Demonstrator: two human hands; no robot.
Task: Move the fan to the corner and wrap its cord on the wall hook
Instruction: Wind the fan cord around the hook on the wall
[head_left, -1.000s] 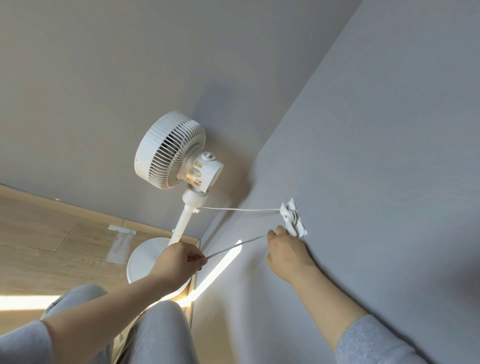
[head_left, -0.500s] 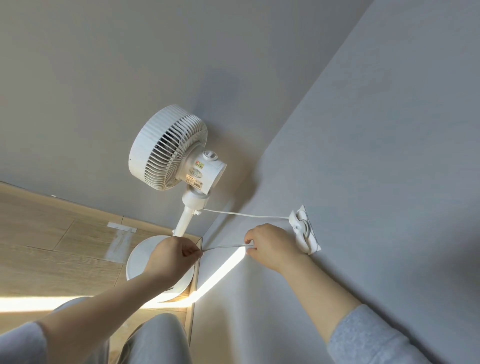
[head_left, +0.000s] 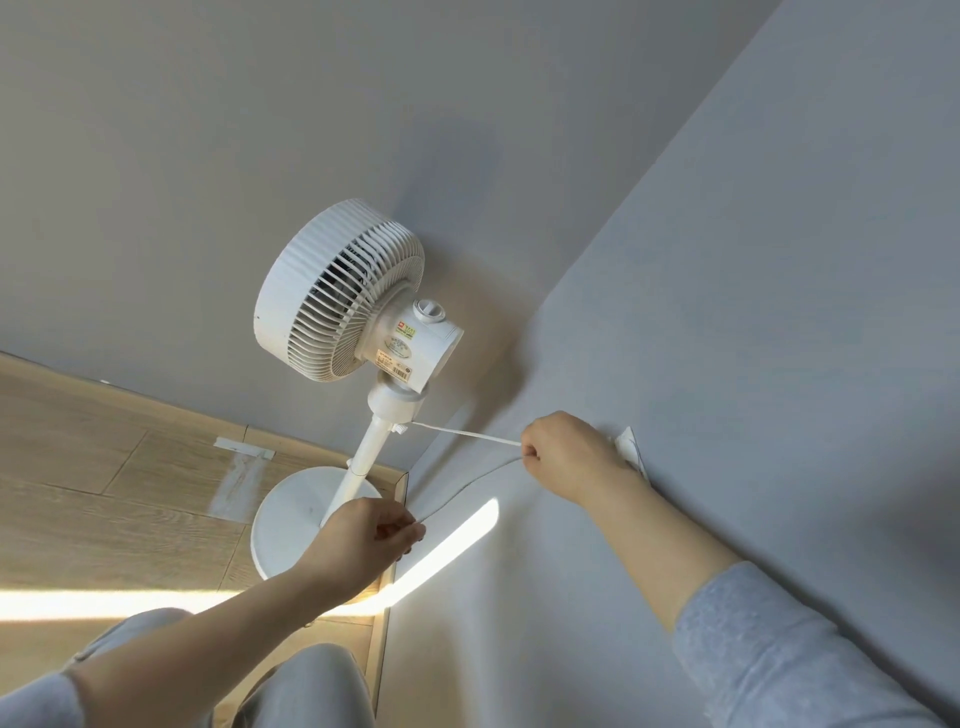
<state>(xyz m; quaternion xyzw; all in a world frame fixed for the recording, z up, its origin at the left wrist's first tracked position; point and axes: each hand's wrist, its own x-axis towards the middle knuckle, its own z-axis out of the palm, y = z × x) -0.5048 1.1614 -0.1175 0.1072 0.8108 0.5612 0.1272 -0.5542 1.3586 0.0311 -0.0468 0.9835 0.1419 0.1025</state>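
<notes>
Right hand (head_left: 571, 452): having risen since half a second ago, now covering most of the wall hook (head_left: 629, 444), its fingers pinching the cord (head_left: 465, 433). Left hand (head_left: 363, 540): sitting lower, fingers pinching the same cord, which is sagging slack between the two. Fan (head_left: 353, 291): standing upright on the floor (head_left: 104, 467) in the corner, cord running from its pole to the right hand.

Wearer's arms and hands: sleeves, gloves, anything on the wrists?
Left hand and right hand are bare: no gloves, rings or watch in view. Left sleeve and right sleeve are light grey-blue knit, ending near the elbows; forearms uncovered.
</notes>
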